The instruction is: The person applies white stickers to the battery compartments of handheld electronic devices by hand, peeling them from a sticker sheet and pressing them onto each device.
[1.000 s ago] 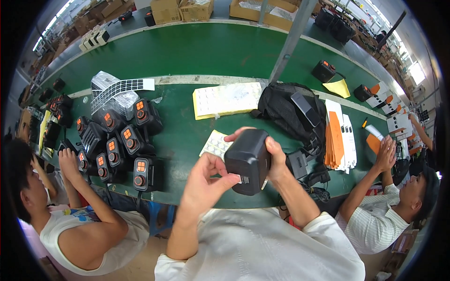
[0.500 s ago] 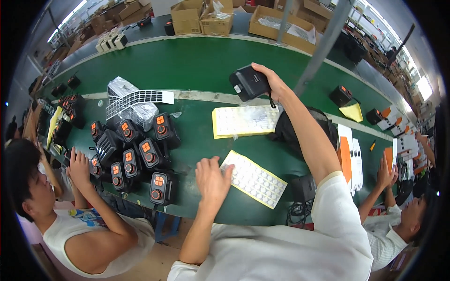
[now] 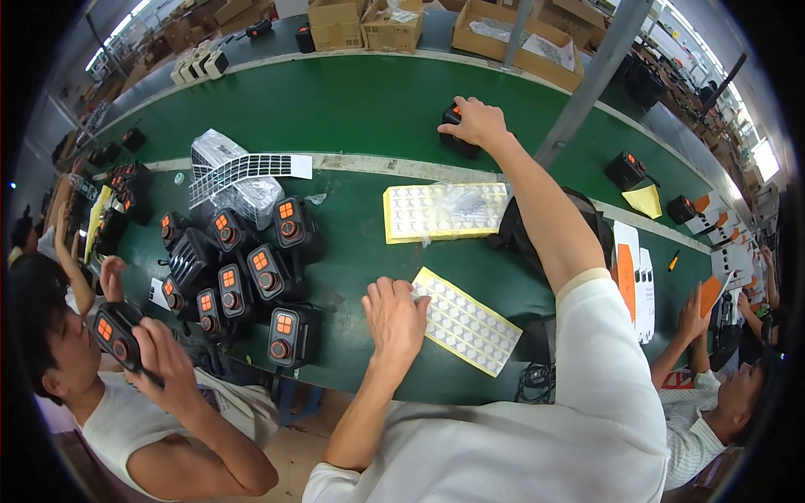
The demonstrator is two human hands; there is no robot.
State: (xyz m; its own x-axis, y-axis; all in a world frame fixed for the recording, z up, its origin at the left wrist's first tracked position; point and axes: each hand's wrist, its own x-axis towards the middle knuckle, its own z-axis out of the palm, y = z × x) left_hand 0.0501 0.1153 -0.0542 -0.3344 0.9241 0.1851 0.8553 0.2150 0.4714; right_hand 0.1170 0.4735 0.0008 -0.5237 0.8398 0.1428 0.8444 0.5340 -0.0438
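My right hand (image 3: 484, 126) reaches far out over the green work surface. Its fingers wrap the top of a black box-shaped device (image 3: 458, 144), which appears to stand upright there; a bit of orange shows at its top. On the near table lies my left hand (image 3: 392, 317), fingers stretched and thumb apart, holding nothing. Its thumb is at the left edge of a yellow-backed sheet of round clear stickers (image 3: 470, 323). Beyond that sheet rests a stack of similar sheets (image 3: 407, 214) with crumpled clear film on top.
Several black devices with orange buttons and dials (image 3: 235, 289) crowd the left, before a plastic-wrapped bundle (image 3: 220, 151). A co-worker's hand (image 3: 163, 348) holds another such device. A grey post (image 3: 591, 84) rises beyond a black bag (image 3: 579, 210). Another co-worker holds an orange-and-white card (image 3: 713, 295).
My right hand has lowered the black device from the air onto the far green surface. My left hand has barely shifted. The co-worker at left now holds up a device.
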